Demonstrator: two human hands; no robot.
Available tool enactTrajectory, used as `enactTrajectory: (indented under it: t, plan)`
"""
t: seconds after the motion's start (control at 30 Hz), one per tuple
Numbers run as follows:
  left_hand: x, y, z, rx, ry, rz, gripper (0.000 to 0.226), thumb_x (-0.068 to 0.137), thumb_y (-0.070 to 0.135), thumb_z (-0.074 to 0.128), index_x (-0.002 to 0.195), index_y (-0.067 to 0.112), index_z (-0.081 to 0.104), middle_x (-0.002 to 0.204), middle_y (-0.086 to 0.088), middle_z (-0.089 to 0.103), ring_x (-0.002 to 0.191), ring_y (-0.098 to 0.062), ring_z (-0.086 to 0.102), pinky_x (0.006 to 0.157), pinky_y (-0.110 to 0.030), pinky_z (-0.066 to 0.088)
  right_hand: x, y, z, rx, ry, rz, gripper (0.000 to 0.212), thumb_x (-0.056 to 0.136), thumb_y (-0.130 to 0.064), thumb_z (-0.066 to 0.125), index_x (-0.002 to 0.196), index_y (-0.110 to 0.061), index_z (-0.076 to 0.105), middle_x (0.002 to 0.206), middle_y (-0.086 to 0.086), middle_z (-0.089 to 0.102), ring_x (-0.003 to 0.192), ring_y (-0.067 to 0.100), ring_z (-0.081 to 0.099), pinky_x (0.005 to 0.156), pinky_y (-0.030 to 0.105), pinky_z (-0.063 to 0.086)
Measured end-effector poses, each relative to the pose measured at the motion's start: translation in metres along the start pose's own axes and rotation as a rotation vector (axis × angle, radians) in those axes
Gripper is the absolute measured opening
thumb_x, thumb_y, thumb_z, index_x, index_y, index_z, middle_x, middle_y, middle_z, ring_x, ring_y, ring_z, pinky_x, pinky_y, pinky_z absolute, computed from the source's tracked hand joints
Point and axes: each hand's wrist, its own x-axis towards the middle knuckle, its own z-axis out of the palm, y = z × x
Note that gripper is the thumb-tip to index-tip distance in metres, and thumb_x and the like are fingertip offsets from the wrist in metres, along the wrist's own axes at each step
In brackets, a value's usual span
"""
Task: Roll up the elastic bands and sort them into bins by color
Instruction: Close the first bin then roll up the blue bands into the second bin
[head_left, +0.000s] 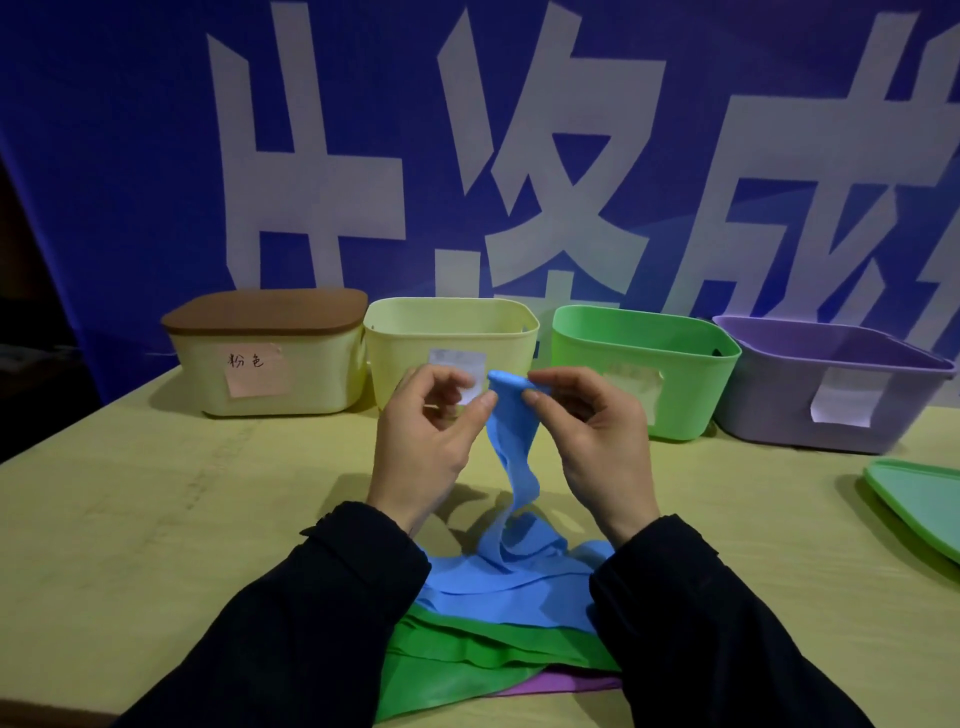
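Note:
A blue elastic band (511, 457) hangs from my two hands above the table, its lower part piled in front of me. My left hand (426, 441) and my right hand (592, 441) each pinch its top end between thumb and fingers, where the band is curled over. Under the blue pile lie a green band (457, 654) and a purple band (556, 685). Along the back stand a lidded cream bin (265, 374) with a pink label, an open yellow bin (447, 322), a green bin (691, 384) and a purple bin (769, 405).
A green lid (919, 499) lies flat at the table's right edge. A blue banner with large white characters hangs behind the bins. The wooden table (156, 519) stretches to the left of my arms.

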Motion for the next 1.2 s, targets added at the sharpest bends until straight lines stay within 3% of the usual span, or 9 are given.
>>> enactTrajectory:
  t: [0.07,0.17,0.3,0.43,0.63,0.73,0.83,1.0,1.2]
  plan:
    - [-0.001,0.002,0.0,-0.031,-0.02,-0.015,0.024,0.093,0.035,0.07,0.08,0.015,0.067,0.067,0.009,0.06,0.062,-0.009,0.052,0.06,-0.021,0.043,-0.003,-0.001,0.001,-0.125,0.039,-0.152,0.019,0.087,-0.005,0.076,0.095,-0.021,0.072,0.09,-0.011,0.075,0.085,0.008,0.07,0.08,0.026,0.056]
    - [-0.002,0.011,0.003,-0.249,-0.107,-0.179,0.039,0.088,0.047,0.067,0.086,0.008,0.071,0.071,-0.001,0.066,0.065,-0.015,0.059,0.06,-0.025,0.049,-0.01,0.0,0.008,-0.353,0.036,-0.352,0.015,0.086,-0.009,0.076,0.099,-0.015,0.072,0.094,-0.008,0.072,0.088,0.01,0.066,0.078,0.031,0.053]
    - [-0.002,0.011,0.004,-0.452,-0.123,-0.338,0.021,0.084,0.032,0.073,0.084,0.011,0.07,0.084,-0.012,0.068,0.079,-0.019,0.066,0.072,-0.028,0.055,-0.013,-0.001,0.012,-0.486,0.019,-0.495,0.013,0.088,-0.016,0.075,0.101,-0.014,0.072,0.095,-0.006,0.072,0.087,0.018,0.063,0.074,0.035,0.051]
    - [0.0,0.015,-0.004,-0.674,-0.154,-0.409,0.008,0.085,0.016,0.071,0.079,0.013,0.066,0.083,-0.008,0.068,0.076,-0.016,0.066,0.07,-0.025,0.057,-0.016,-0.012,0.011,-0.418,-0.068,-0.508,0.017,0.087,-0.015,0.077,0.103,-0.014,0.072,0.101,-0.006,0.072,0.092,0.019,0.066,0.077,0.04,0.053]
    - [0.002,0.014,-0.008,-0.61,-0.265,-0.243,0.015,0.085,0.008,0.07,0.098,0.008,0.061,0.092,-0.011,0.07,0.086,-0.022,0.069,0.078,-0.034,0.058,0.007,-0.018,-0.001,0.013,-0.364,0.128,0.041,0.091,-0.033,0.066,0.132,-0.029,0.064,0.132,-0.014,0.065,0.126,0.002,0.056,0.105,0.028,0.047]
    - [0.001,0.013,-0.007,-0.571,-0.314,-0.254,0.026,0.087,0.007,0.063,0.112,0.007,0.058,0.102,-0.015,0.073,0.094,-0.025,0.069,0.079,-0.033,0.058,0.005,-0.015,-0.001,0.201,-0.408,0.235,0.028,0.088,-0.022,0.07,0.114,-0.011,0.071,0.11,0.004,0.075,0.1,0.012,0.067,0.087,0.025,0.053]
    - [0.001,0.012,-0.007,-0.555,-0.298,-0.263,0.027,0.085,0.01,0.066,0.112,0.008,0.061,0.101,-0.011,0.072,0.095,-0.024,0.066,0.079,-0.031,0.057,0.001,-0.015,0.001,0.227,-0.279,0.216,0.02,0.086,-0.01,0.078,0.09,-0.001,0.061,0.08,0.009,0.062,0.074,0.016,0.054,0.065,0.027,0.043]
    - [0.002,0.013,-0.007,-0.599,-0.305,-0.293,0.038,0.079,0.012,0.078,0.114,0.011,0.065,0.101,-0.006,0.069,0.094,-0.02,0.065,0.079,-0.029,0.057,0.0,-0.019,-0.002,0.276,-0.294,0.246,0.022,0.078,-0.021,0.078,0.079,-0.017,0.056,0.071,0.006,0.05,0.069,0.017,0.041,0.056,0.025,0.033]
    - [0.002,0.015,-0.009,-0.632,-0.283,-0.326,0.025,0.076,0.011,0.08,0.099,0.011,0.073,0.102,-0.01,0.072,0.09,-0.022,0.069,0.08,-0.033,0.059,0.006,-0.02,-0.013,0.374,-0.329,0.353,0.015,0.073,-0.019,0.081,0.076,-0.019,0.067,0.069,0.014,0.053,0.055,0.018,0.049,0.048,0.023,0.042]
